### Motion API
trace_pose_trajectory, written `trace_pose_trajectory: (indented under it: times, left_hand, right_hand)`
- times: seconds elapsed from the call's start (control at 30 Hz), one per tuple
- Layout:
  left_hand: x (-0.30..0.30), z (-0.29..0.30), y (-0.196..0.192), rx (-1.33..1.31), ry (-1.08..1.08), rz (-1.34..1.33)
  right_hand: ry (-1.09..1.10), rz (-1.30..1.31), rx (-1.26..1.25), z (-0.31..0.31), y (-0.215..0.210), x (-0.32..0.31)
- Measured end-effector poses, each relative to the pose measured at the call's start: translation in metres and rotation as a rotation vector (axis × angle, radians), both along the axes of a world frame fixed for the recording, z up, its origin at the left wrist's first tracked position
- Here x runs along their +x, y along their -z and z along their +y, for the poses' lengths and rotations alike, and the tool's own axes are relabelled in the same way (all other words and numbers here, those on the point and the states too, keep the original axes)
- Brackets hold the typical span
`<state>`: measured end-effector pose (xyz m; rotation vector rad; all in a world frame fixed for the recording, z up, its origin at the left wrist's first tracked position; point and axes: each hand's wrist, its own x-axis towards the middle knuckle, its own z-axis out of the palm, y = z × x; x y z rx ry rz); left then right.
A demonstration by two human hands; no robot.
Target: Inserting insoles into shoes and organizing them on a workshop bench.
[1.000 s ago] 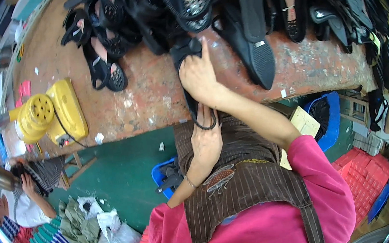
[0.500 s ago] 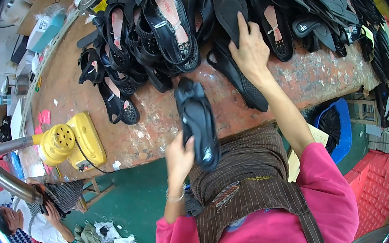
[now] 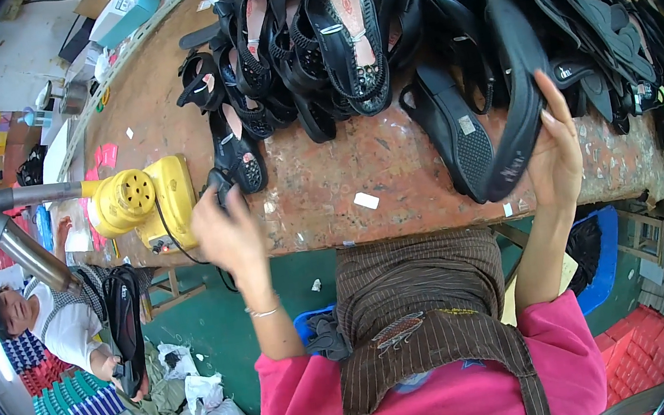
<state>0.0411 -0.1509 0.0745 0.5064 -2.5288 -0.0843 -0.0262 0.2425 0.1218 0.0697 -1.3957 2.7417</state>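
My right hand (image 3: 556,138) grips a long black shoe sole (image 3: 518,85), tilted on edge above the table, with its lower end near a black sandal (image 3: 452,122) that lies sole up. My left hand (image 3: 229,232) is smeared by motion beside the yellow machine. A sandal with a studded footbed (image 3: 244,168) is close to its fingertips; whether the fingers touch its strap I cannot tell. A pile of black sandals (image 3: 346,48) with pinkish insoles stands along the far side of the table.
The yellow machine (image 3: 173,198) with its metal pipe (image 3: 21,237) and dark cord stands at the table's left. Black soles (image 3: 573,12) are heaped at the far right. A co-worker (image 3: 68,323) sits at left, a black shoe (image 3: 123,316) at their hand. A blue bin (image 3: 603,257) stands below right.
My left hand has swung left toward the machine; the sandal it held is no longer plainly in it. My right hand has lifted the sole off the pile. A shoe now appears at the co-worker's hand.
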Motion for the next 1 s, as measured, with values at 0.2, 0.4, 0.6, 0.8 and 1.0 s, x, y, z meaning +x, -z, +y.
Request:
trace_pose_trajectory:
  times: [0.2,0.4,0.6,0.8,1.0]
  left_hand:
    - [-0.088,0.144,-0.004,1.488,0.496,-0.222]
    - [-0.046,0.132,0.023,1.781,0.517,0.074]
    - [0.03,0.044,0.04,1.625,0.427,-0.404]
    - [0.062,0.027,0.081,1.321,0.131,-0.162]
    - [0.071,0.04,0.098,0.891,0.139,-0.001]
  right_hand:
    - [-0.197,0.133,-0.199,0.001,0.028,0.029]
    - [-0.15,-0.075,0.062,0.04,0.057,0.067]
    - [-0.171,-0.163,0.029,-0.003,0.034,0.05]
    - [-0.301,0.55,1.339,-0.075,0.029,0.043]
    - [-0.392,0.708,1.359,-0.136,0.086,0.048]
